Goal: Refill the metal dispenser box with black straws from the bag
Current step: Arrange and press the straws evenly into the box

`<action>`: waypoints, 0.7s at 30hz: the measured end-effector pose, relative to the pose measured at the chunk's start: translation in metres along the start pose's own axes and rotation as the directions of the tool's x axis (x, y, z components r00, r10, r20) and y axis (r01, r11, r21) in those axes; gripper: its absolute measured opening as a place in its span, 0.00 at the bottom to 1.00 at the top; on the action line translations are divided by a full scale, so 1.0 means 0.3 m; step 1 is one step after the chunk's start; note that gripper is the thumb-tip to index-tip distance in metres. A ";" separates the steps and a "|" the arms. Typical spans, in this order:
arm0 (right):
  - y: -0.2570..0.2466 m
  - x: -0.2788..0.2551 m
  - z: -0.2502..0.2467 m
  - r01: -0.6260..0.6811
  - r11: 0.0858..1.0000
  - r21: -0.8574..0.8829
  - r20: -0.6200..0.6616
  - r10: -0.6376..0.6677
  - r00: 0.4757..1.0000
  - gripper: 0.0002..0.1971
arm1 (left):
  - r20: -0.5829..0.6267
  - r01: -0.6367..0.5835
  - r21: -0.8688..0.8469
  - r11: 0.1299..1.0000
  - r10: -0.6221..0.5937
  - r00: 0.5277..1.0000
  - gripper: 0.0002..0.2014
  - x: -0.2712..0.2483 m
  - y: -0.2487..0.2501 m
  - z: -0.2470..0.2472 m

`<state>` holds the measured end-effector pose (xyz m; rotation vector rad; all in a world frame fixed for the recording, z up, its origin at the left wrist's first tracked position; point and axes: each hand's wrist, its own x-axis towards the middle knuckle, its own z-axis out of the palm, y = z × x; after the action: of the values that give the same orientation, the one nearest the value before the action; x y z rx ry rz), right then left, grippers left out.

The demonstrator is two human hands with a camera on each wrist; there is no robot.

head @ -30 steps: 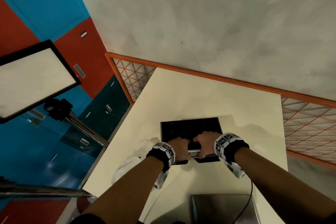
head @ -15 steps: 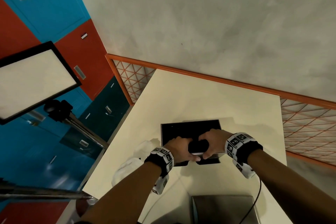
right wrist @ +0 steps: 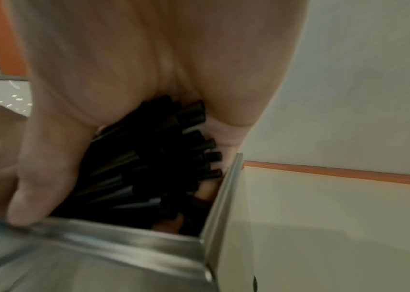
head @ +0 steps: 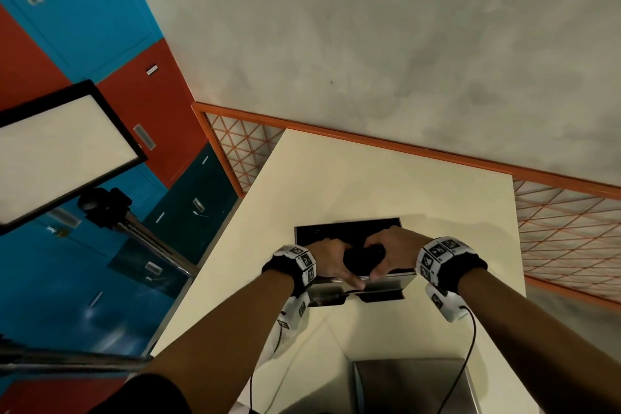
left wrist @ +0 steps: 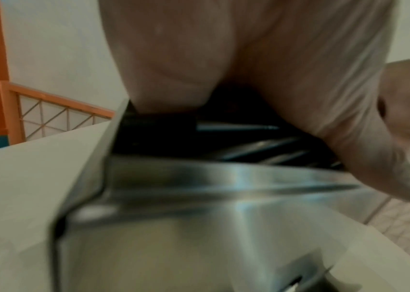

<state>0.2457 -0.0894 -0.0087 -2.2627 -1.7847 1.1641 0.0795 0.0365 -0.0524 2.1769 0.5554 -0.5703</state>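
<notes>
The metal dispenser box [head: 386,283] stands open on the cream table [head: 369,185]. My left hand [head: 329,260] and right hand [head: 393,250] meet over its front half and together grip a bundle of black straws [head: 363,260] inside it. In the right wrist view the straws [right wrist: 161,158] fan out under my right hand [right wrist: 124,69], their ends near the box rim [right wrist: 224,187]. In the left wrist view the left hand [left wrist: 224,59] covers the straws [left wrist: 249,146] above the rim [left wrist: 199,177]. The white bag [head: 284,341] lies under my left wrist, mostly hidden.
A flat metal lid [head: 413,386] lies at the table's near edge. A light panel [head: 60,151] on a tripod [head: 134,228] stands left of the table. An orange lattice fence [head: 568,235] runs behind and to the right. A black cable [head: 467,356] hangs from my right wrist.
Both hands have shifted from the box's front edge to curl around the straw bundle. The right hand has moved slightly farther in, and the dark bundle now shows between them.
</notes>
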 end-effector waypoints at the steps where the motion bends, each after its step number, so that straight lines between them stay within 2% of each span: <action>1: 0.005 -0.001 -0.006 0.003 1.000 0.030 -0.022 -0.002 1.000 0.25 | 0.011 0.000 -0.025 1.000 0.000 1.000 0.33 0.001 -0.003 -0.009; 4: 0.027 -0.005 -0.025 -0.002 0.991 0.135 -0.106 0.017 0.994 0.24 | 0.027 0.006 -0.072 0.997 -0.004 1.000 0.31 0.008 -0.013 -0.023; 7: 0.049 -0.016 -0.030 0.005 0.969 0.246 -0.207 0.048 0.977 0.19 | 0.062 0.026 -0.101 0.995 -0.020 0.998 0.29 0.017 -0.023 -0.037; 9: 0.050 -0.024 -0.025 0.028 0.955 0.294 -0.276 0.057 0.959 0.15 | 0.094 0.035 -0.109 0.993 -0.025 0.995 0.29 0.020 -0.027 -0.045; 13: 0.056 -0.029 -0.002 0.072 0.932 0.354 -0.402 0.083 0.912 0.16 | 0.116 0.050 -0.125 0.991 -0.036 0.993 0.32 0.034 -0.035 -0.045; 16: 0.068 -0.024 0.017 0.092 0.913 0.397 -0.448 0.105 0.888 0.11 | 0.146 0.073 -0.126 0.989 -0.055 0.988 0.30 0.039 -0.034 -0.048; 21: 0.073 -0.022 0.039 0.098 0.904 0.417 -0.479 0.127 0.869 0.09 | 0.160 0.090 -0.106 0.990 -0.072 0.984 0.29 0.034 -0.019 -0.057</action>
<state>0.2566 -0.1071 -0.0236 -2.0557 -1.1791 0.7677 0.0880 0.0553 -0.0517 1.9904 0.5792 -0.7293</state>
